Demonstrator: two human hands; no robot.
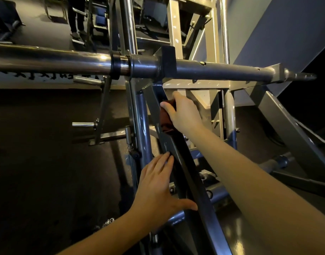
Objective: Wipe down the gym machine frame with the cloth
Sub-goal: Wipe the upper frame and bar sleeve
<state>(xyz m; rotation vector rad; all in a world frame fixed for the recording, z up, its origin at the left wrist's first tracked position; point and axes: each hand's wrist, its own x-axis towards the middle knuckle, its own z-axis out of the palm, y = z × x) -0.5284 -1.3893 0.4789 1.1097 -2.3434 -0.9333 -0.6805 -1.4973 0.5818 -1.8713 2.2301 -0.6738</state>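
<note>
Dark rubber gym flooring fills the 9 o'clock half of the view, and a pale grey wall closes the 2 o'clock corner. Near centre, the right hand curls its fingers and thumb round a bunched dark red cloth, pressing it against the upper end of a slanted grey steel frame beam. That beam runs from centre down toward 5 o'clock, and the closed grip probably keeps the cloth wrapped to the beam's edges as it slides. At 6 o'clock of the cloth, the left hand lies open on the same beam with fingers straight, thumb spread across it, holding nothing (seemingly a brace for balance). A long horizontal chrome bar crosses the view at 12 o'clock, just above the cloth, and is likely to limit any upward stroke. Touching the beam's top at 9 o'clock stands a blue-grey round upright tube, which leaves a narrow gap that the cloth may reach poorly. A short chrome peg projects farther out at 9 o'clock. Beige painted uprights rise at 12 o'clock, and a wide grey diagonal brace occupies 3 o'clock, well apart from both hands.
</note>
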